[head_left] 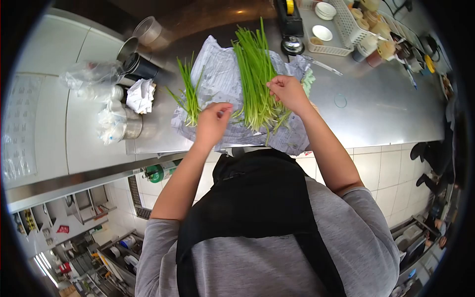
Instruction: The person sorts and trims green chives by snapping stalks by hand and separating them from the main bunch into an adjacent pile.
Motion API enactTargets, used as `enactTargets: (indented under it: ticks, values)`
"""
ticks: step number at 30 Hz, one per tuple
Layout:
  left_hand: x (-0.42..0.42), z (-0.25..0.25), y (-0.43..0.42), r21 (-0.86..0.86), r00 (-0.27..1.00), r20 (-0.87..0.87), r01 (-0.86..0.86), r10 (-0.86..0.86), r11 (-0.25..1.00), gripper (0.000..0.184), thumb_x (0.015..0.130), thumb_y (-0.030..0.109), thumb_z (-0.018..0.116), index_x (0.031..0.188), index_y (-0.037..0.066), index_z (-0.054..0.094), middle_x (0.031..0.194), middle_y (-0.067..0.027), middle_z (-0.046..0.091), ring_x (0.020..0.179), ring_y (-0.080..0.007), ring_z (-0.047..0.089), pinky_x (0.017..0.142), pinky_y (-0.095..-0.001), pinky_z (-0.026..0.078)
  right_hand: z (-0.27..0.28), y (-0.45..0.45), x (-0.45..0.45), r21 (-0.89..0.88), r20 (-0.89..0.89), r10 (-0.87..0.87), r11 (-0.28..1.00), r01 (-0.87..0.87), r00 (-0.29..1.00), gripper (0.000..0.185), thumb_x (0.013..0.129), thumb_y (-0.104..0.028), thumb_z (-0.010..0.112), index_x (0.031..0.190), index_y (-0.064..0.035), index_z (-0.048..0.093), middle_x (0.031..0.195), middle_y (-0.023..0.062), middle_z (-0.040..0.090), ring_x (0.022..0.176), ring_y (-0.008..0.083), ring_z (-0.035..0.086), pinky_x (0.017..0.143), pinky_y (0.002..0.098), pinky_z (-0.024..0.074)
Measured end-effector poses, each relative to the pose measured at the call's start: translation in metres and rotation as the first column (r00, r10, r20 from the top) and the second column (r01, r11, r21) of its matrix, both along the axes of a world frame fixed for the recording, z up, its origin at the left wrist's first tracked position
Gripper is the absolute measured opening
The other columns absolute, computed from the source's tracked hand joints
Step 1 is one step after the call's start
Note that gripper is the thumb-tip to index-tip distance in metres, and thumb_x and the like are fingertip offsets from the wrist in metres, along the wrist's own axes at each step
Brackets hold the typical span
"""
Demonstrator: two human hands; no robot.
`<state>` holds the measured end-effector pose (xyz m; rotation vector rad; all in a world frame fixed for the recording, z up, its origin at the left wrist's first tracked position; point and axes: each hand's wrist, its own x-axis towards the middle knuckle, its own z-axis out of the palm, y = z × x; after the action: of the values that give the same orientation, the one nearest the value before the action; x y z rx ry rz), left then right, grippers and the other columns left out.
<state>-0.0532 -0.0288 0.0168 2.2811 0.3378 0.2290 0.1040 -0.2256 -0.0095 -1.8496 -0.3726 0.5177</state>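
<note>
A large bundle of green chives [253, 64] lies on crumpled newspaper [213, 69] on the steel counter. To its left is a smaller bunch of chives [190, 91], with pale root ends toward me. My right hand [288, 94] is at the right edge of the large bundle, thumb and fingers pinched together against the stalks. Whether a stalk is between them is too small to make out. Between the two bunches, my left hand [213, 121] is closed over the paper, its fingertips together. I cannot make out what, if anything, it holds.
A black tape dispenser [290, 24] and tongs [324, 65] lie behind the newspaper. White baskets [330, 49] with small dishes and several sauce bottles [366, 47] stand back right. A rubber band [340, 100] lies on the counter [391, 119]. Crumpled paper [141, 96] and containers stand left.
</note>
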Motion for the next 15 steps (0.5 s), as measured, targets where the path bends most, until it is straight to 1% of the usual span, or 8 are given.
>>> enactTargets:
  ticks: [1,4,6,7,9,10,12,15]
  values:
    - [0.01,0.0,-0.014,-0.002,1.0,0.006,0.021,-0.021,1.0,0.016,0.083,0.013,0.065,0.097,0.006,0.068,0.081,-0.008,0.066,0.066,-0.015,0.059,0.061,-0.0265,0.047,0.004,-0.004,-0.002,0.127,-0.138,-0.005,0.992,0.023,0.99,0.021,0.084,-0.019,0.065,0.082,0.0017,0.063,0.064,0.0051,0.061,0.054,0.0114,0.056,0.053,0.0255,0.0452]
    - [0.034,0.006,-0.045,-0.113,0.987,0.06,0.157,-0.151,0.981,0.017,0.081,0.014,0.067,0.094,0.003,0.067,0.083,-0.0104,0.065,0.065,-0.0187,0.06,0.061,-0.0295,0.048,0.021,-0.013,-0.011,0.193,-0.192,-0.022,0.979,0.06,0.981,0.016,0.087,-0.019,0.063,0.083,-0.0032,0.062,0.067,-0.0012,0.059,0.054,0.005,0.052,0.048,0.0197,0.0397]
    - [0.048,0.015,-0.058,-0.278,0.976,-0.075,0.177,-0.205,0.944,0.018,0.084,0.013,0.066,0.097,0.001,0.066,0.08,-0.0035,0.065,0.071,-0.0101,0.058,0.065,-0.0229,0.047,0.032,-0.016,-0.016,0.208,-0.194,-0.057,0.973,0.098,0.979,0.016,0.087,-0.019,0.063,0.083,-0.0035,0.062,0.067,-0.0014,0.059,0.055,0.0049,0.052,0.049,0.0193,0.0401]
    - [0.054,0.013,-0.058,-0.276,0.968,-0.07,0.213,-0.241,0.937,0.018,0.084,0.013,0.066,0.097,0.001,0.066,0.08,-0.0035,0.065,0.071,-0.0101,0.058,0.065,-0.0229,0.047,0.037,-0.018,-0.018,0.218,-0.201,-0.066,0.97,0.11,0.977,0.016,0.087,-0.019,0.064,0.083,-0.0037,0.062,0.067,-0.0015,0.059,0.055,0.0047,0.052,0.049,0.019,0.0405]
    - [0.064,0.007,-0.056,-0.443,0.96,-0.058,0.222,-0.275,0.869,0.016,0.087,0.011,0.064,0.097,-0.001,0.065,0.081,-0.0023,0.065,0.071,-0.0079,0.057,0.067,-0.021,0.046,0.046,-0.022,-0.021,0.228,-0.203,-0.122,0.959,0.168,0.972,0.017,0.088,-0.02,0.063,0.084,-0.0033,0.062,0.068,-0.0015,0.059,0.055,0.005,0.052,0.05,0.0195,0.041]
    - [0.068,0.006,-0.054,-0.444,0.949,-0.059,0.252,-0.309,0.86,0.016,0.087,0.011,0.064,0.097,-0.001,0.065,0.081,-0.0023,0.065,0.071,-0.0079,0.057,0.067,-0.021,0.046,0.048,-0.023,-0.022,0.243,-0.194,-0.131,0.954,0.177,0.972,0.017,0.088,-0.02,0.063,0.085,-0.003,0.062,0.069,-0.0013,0.059,0.056,0.0051,0.052,0.05,0.0195,0.0412]
    - [0.071,0.012,-0.052,-0.7,0.944,-0.084,0.172,-0.32,0.693,0.016,0.086,0.012,0.065,0.095,-0.002,0.064,0.079,-0.003,0.064,0.07,-0.0082,0.058,0.064,-0.0214,0.047,0.053,-0.026,-0.025,0.265,-0.199,-0.13,0.947,0.181,0.971,0.017,0.088,-0.019,0.062,0.089,-0.0016,0.063,0.073,-0.0006,0.06,0.06,0.0052,0.053,0.053,0.0195,0.042]
    - [0.075,0.021,-0.049,-0.787,0.939,-0.107,0.12,-0.325,0.605,0.015,0.088,0.01,0.063,0.097,-0.002,0.062,0.082,-0.0037,0.064,0.072,-0.0083,0.059,0.066,-0.0202,0.048,0.06,-0.028,-0.035,0.273,-0.187,-0.122,0.947,0.171,0.975,0.017,0.088,-0.016,0.063,0.093,-0.0005,0.063,0.075,-0.0001,0.061,0.062,0.0046,0.053,0.054,0.0193,0.0424]
